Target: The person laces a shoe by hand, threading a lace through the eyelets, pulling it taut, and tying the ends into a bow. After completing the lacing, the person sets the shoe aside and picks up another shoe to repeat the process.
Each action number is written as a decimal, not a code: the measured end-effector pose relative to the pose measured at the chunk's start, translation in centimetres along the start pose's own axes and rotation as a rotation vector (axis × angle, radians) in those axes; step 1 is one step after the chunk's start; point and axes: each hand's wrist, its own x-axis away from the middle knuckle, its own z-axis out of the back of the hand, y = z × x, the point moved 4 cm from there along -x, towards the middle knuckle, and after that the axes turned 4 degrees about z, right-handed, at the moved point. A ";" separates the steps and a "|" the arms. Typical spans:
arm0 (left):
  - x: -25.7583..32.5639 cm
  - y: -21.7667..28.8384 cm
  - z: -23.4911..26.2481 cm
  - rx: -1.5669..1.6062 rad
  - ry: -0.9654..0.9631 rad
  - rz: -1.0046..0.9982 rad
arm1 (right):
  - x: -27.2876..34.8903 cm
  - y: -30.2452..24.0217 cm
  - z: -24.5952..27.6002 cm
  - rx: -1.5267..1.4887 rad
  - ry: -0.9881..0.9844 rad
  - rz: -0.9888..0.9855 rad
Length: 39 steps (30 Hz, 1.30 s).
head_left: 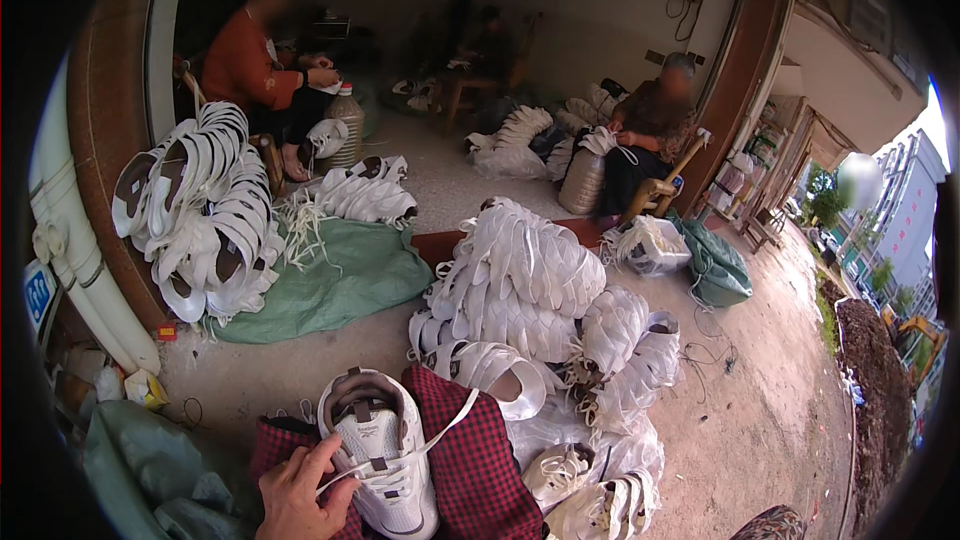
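Note:
A white sneaker (385,470) with a brown lining rests on my lap, over red-and-black checked cloth (470,460), its toe toward me. My left hand (305,492) is at the sneaker's left side, thumb and forefinger closed on a white shoelace (440,432). From there the lace crosses the tongue and rises to the right, its far end standing free in the air. My right hand does not show; a patterned piece of cloth (772,524) appears at the lower edge on the right.
Ahead lies a large pile of white shoe uppers (520,270), with finished-looking sneakers (600,505) beside my lap. More uppers (205,210) sit at left by a green sack (330,285). Several people work in the doorway; a white tub (655,248) stands at right.

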 end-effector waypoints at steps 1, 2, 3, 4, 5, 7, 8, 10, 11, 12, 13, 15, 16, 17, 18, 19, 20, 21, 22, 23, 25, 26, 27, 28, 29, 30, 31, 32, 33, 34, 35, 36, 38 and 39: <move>0.1 -0.4 0.0 0.002 0.010 0.002 | -0.7 0.2 0.7 0.014 -0.011 -0.003; 0.4 -0.9 0.0 0.005 0.005 0.021 | -1.6 0.4 1.6 0.029 -0.029 -0.006; 0.5 -1.5 -0.1 0.005 0.003 0.048 | -2.7 0.7 2.5 0.044 -0.056 -0.009; 0.8 -2.2 -0.1 -0.011 0.017 0.091 | -3.3 1.0 3.2 0.046 -0.109 -0.020; 1.1 -2.1 0.2 -0.065 0.068 0.027 | -3.4 1.2 3.8 0.042 -0.176 -0.036; 0.8 -2.5 -0.4 -0.108 0.131 -0.059 | -3.8 1.5 5.3 0.051 -0.317 -0.073; 0.1 -1.8 -0.7 -0.132 0.115 -0.088 | -4.5 1.5 5.8 0.049 -0.395 -0.083; -1.0 -1.6 -1.6 -0.150 0.089 -0.128 | -7.3 1.9 6.9 0.057 -0.539 -0.083; -0.9 -1.6 -1.6 -0.136 0.092 -0.103 | -9.0 2.2 7.5 0.065 -0.609 -0.071; -0.8 -1.8 -1.8 -0.106 0.092 -0.095 | -10.4 2.6 7.9 0.080 -0.659 -0.063; -0.3 -2.0 -1.5 -0.133 0.110 -0.071 | -11.3 2.7 7.7 0.088 -0.701 -0.051; 0.5 -2.2 -1.3 -0.137 0.109 -0.066 | -12.5 2.7 7.3 0.105 -0.752 -0.031; 0.7 -2.1 -1.2 -0.147 0.115 -0.065 | -12.5 2.7 7.0 0.114 -0.763 -0.025; 0.8 -2.0 -1.1 -0.146 0.111 -0.069 | -12.4 2.7 6.8 0.123 -0.769 -0.020; 0.8 -2.0 -1.1 -0.144 0.105 -0.076 | -12.2 2.7 6.6 0.133 -0.772 -0.016; 0.8 -2.0 -1.2 -0.128 0.099 -0.076 | -12.0 2.4 6.4 0.143 -0.774 -0.014; 0.8 -1.8 -1.3 -0.131 0.102 -0.082 | -11.8 2.2 6.3 0.154 -0.775 -0.013; 0.8 -1.7 -1.3 -0.135 0.098 -0.076 | -11.5 1.9 6.2 0.165 -0.775 -0.012; 0.8 -1.7 -1.3 -0.140 0.094 -0.069 | -11.5 1.3 5.9 0.176 -0.778 -0.011; 0.8 -1.7 -1.2 -0.142 0.098 -0.072 | -11.4 0.7 5.6 0.187 -0.782 -0.012; 0.7 -1.8 -1.0 -0.127 0.118 -0.107 | -11.1 -0.4 5.3 0.213 -0.793 -0.018; 0.7 -2.0 -1.1 -0.125 0.123 -0.104 | -10.9 -0.9 5.3 0.227 -0.801 -0.024; 0.8 -2.1 -1.2 -0.130 0.128 -0.109 | -10.7 -1.4 5.3 0.241 -0.809 -0.030; 0.8 -2.0 -1.1 -0.136 0.133 -0.117 | -10.4 -1.4 5.5 0.254 -0.814 -0.034; 0.8 -1.9 -1.1 -0.154 0.116 -0.090 | -10.2 -1.4 5.7 0.267 -0.820 -0.037; 0.6 -1.8 -1.0 -0.154 0.120 -0.090 | -9.9 -1.3 6.0 0.280 -0.826 -0.039; 0.5 -2.1 -1.1 -0.153 0.120 -0.081 | -9.7 -1.5 5.9 0.288 -0.836 -0.043; 0.5 -2.2 -1.2 -0.153 0.118 -0.072 | -9.4 -1.6 5.8 0.295 -0.845 -0.046; 0.7 -2.1 -1.5 -0.149 0.092 -0.051 | -9.0 -1.7 5.7 0.300 -0.852 -0.050; 0.6 -1.9 -1.6 -0.148 0.094 -0.060 | -8.1 -0.9 6.2 0.313 -0.847 -0.052; 0.4 -1.6 -1.6 -0.149 0.094 -0.061 | -7.1 -0.1 6.6 0.323 -0.839 -0.055; 0.3 -1.3 -1.7 -0.150 0.090 -0.064 | -5.7 0.6 7.0 0.332 -0.828 -0.060; 1.6 -1.1 -1.1 -0.185 0.116 -0.064 | -8.7 -2.4 6.5 -0.197 -0.631 -0.307; 1.8 -1.1 -0.9 -0.198 0.117 -0.049 | -8.9 -2.0 6.3 -0.198 -0.658 -0.262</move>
